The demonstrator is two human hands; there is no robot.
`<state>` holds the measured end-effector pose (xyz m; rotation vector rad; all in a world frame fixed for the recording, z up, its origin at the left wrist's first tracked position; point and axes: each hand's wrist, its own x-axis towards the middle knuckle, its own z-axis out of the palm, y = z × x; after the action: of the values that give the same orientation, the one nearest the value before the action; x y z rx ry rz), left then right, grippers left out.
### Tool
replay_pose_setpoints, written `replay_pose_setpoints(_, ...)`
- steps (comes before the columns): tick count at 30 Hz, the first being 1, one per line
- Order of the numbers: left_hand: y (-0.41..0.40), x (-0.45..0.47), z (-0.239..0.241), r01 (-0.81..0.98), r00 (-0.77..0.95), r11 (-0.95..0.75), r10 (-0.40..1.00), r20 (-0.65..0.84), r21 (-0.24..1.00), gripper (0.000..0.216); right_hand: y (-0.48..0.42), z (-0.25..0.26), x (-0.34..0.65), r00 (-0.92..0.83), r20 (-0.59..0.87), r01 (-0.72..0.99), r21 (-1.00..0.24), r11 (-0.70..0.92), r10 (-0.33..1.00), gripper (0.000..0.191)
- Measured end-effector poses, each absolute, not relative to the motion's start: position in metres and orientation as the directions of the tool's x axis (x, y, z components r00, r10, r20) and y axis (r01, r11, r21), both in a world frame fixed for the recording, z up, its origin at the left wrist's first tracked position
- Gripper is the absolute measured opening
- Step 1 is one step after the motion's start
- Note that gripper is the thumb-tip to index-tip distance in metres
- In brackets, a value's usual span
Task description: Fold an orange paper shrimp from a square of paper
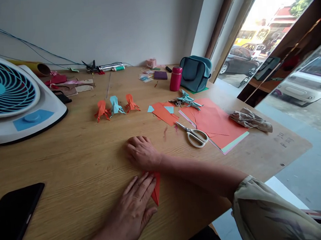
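Note:
A narrow, pointed piece of folded orange paper (pixel 157 192) lies on the wooden table (pixel 70 161) at its near side. My left hand (pixel 135 203) lies flat over its left edge, fingers stretched out and thumb apart. Just beyond it, my right hand (pixel 142 152) rests on the table with its fingers curled down. The heel of that hand and the wrist cover the paper's far end. What lies under the curled fingers, if anything, is hidden. White-handled scissors (pixel 196 136) lie to the right of my right hand, blades partly apart.
Two orange paper figures (pixel 102 111) and a blue paper figure (pixel 116 105) stand farther back. Orange sheets (pixel 215 120), a crumpled cloth (pixel 250 120), a pink bottle (pixel 175 79) and a teal bag (pixel 195 73) are right. A fan (pixel 37 113) and a phone (pixel 16 215) are left.

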<state>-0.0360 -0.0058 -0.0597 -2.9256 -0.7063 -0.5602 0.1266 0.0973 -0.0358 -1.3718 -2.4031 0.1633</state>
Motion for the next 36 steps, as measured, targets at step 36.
replay_pose_setpoints(36,-0.012,-0.039,-0.049,0.449,0.855,-0.886,0.463,0.233,0.115,0.079,0.101,-0.046,0.132,-0.461,0.284,0.839,-0.170,0.517,0.841,0.053)
